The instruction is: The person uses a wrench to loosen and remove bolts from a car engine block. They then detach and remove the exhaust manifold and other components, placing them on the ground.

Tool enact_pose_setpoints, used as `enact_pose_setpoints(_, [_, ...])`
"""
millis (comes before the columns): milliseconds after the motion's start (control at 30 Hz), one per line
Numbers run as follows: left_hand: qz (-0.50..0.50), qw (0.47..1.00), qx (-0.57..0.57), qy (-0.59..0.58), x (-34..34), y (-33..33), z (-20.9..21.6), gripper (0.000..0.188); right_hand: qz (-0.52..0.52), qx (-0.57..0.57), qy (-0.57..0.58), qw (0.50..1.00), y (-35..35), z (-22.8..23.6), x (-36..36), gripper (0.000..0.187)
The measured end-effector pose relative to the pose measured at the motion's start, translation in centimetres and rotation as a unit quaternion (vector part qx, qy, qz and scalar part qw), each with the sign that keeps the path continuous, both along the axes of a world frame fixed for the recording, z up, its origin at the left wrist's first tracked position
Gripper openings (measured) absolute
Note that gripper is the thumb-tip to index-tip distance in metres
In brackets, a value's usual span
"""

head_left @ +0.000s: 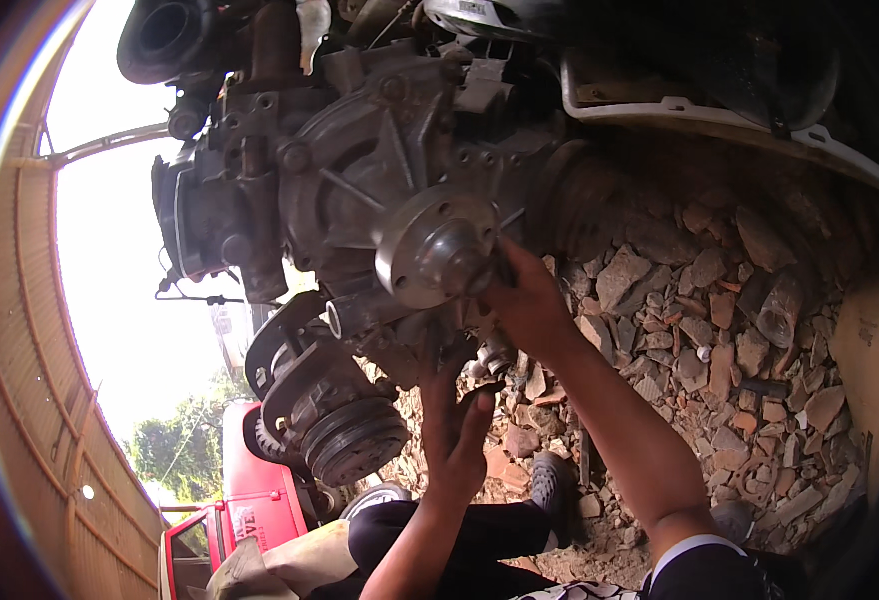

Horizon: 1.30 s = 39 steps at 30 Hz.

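Observation:
A large, grimy engine [359,180] fills the upper middle of the head view. From its front stands a round metal hub flange [437,250] with bolt holes. My right hand [529,305] is closed at the lower right edge of this flange; its fingertips and whatever they grip are in shadow. Below the flange is my left hand [451,435], palm partly showing, thumb apart from fingers that reach up toward the engine's underside. Their tips are dark and partly hidden. Left of that hand hangs a pulley-fronted unit [354,440] with a grooved wheel.
Broken brick and stone rubble [679,350] covers the ground at the right. A pale curved panel edge [719,125] runs across the upper right. At the lower left stands a red vehicle [259,490]. A dark shoe [553,490] rests on the rubble below my hands.

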<state>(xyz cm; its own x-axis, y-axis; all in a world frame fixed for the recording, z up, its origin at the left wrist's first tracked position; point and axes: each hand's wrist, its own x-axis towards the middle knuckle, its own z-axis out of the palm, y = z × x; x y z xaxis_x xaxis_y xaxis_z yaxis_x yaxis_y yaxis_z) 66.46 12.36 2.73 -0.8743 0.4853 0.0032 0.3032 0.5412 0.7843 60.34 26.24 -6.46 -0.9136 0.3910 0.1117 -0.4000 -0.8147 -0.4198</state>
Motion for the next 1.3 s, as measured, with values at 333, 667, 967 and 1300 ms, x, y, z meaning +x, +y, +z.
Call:
enact_pose_setpoints(333, [0.008,0.999,-0.048,-0.008,2.3,-3.7,-0.8,0.055,0.071,0.025,-0.123,0.990,-3.0,-0.7,0.5,0.047])
enact_pose_setpoints(667, [-0.053,0.997,-0.052,-0.034,-0.4,-6.0,0.6,0.051,-0.086,0.197,-0.062,0.975,-4.8,-1.3,-1.0,0.068])
enact_pose_setpoints(967, [-0.162,0.980,-0.086,0.079,-1.7,-8.6,0.1,0.049,-0.157,0.176,-0.131,0.963,-7.0,-3.5,-2.0,0.059])
enact_pose_setpoints(1300, [-0.164,0.981,-0.008,-0.103,1.8,-13.2,4.4,0.056,-0.354,0.111,-0.242,0.897,-5.9,-1.9,1.5,0.053])
